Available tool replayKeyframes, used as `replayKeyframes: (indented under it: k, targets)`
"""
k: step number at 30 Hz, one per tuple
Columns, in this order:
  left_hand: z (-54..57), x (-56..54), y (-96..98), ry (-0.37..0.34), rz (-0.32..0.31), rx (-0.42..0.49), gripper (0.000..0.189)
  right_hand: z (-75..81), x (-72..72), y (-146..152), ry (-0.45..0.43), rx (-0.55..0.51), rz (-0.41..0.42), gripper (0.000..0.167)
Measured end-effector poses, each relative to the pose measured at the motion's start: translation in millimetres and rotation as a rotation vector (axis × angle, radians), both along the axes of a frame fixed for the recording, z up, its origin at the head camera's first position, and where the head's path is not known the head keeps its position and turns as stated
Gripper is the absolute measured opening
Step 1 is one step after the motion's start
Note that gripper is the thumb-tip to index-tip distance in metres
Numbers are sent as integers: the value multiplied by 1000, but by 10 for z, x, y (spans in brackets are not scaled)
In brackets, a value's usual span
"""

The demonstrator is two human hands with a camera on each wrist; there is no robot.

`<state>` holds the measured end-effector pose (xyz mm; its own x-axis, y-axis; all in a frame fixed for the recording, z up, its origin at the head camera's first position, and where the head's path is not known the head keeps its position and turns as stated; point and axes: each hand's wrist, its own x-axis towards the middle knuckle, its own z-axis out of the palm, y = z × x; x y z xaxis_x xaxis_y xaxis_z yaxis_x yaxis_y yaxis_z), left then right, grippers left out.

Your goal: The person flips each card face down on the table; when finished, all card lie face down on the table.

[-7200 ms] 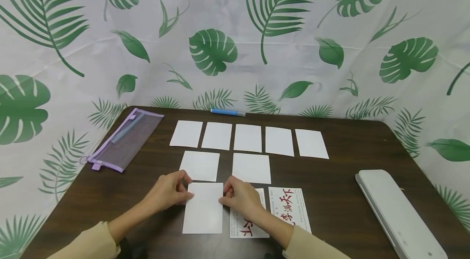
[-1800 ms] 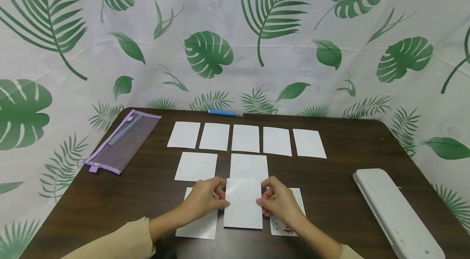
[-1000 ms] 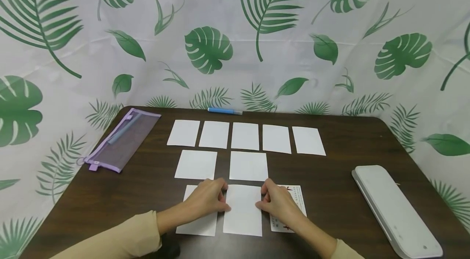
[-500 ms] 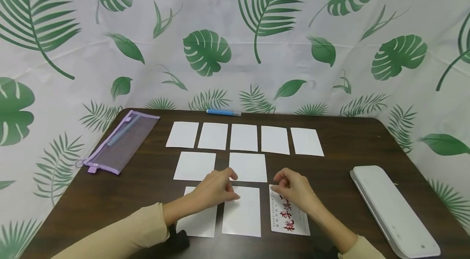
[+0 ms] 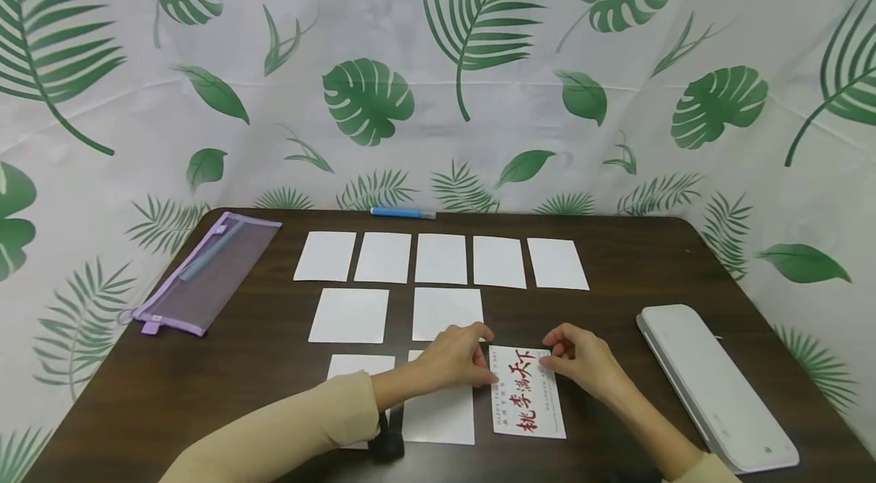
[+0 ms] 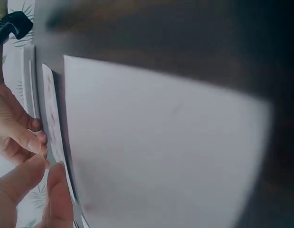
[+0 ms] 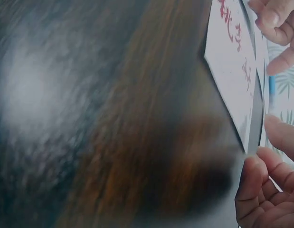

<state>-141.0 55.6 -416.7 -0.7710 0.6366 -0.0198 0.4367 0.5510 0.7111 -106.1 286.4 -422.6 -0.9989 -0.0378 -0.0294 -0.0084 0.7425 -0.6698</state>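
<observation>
A white card (image 5: pixel 525 411) printed with large red Chinese characters lies on the dark table, near its front. My left hand (image 5: pixel 452 357) is at the card's left edge, thumb and forefinger parted. At the upper right corner is my right hand (image 5: pixel 585 361), its thumb tip overlapping the card in the head view. In the right wrist view a gap shows between that thumb (image 7: pixel 282 135) and forefinger beside the corner. Left of the printed card lies a blank white card (image 5: pixel 438 418), partly under my left forearm. Another blank card (image 5: pixel 359 367) farther left is mostly covered by the sleeve.
Two blank cards, one of them (image 5: pixel 349 316) at left, form a middle row. Several more, including one (image 5: pixel 441 258) in the centre, line up behind. A purple mesh pouch (image 5: pixel 219 278) lies left, a blue pen (image 5: pixel 402 213) at the back, a long white case (image 5: pixel 715 388) right.
Both hands have let go of the middle front card, which now lies blank side up. They have moved right to the printed card's edges. The head view has shifted slightly right.
</observation>
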Motion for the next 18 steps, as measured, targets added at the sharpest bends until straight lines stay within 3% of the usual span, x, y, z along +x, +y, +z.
replayKeyframes:
  k: [8, 18]
  targets:
    - [-40, 2, 150, 64, -21, -147, 52, -45, 6, 40, -20, 16, -1, 27]
    - [-19, 2, 196, 52, -27, -169, 46, -68, -11, 58, 27, 48, 21, 26]
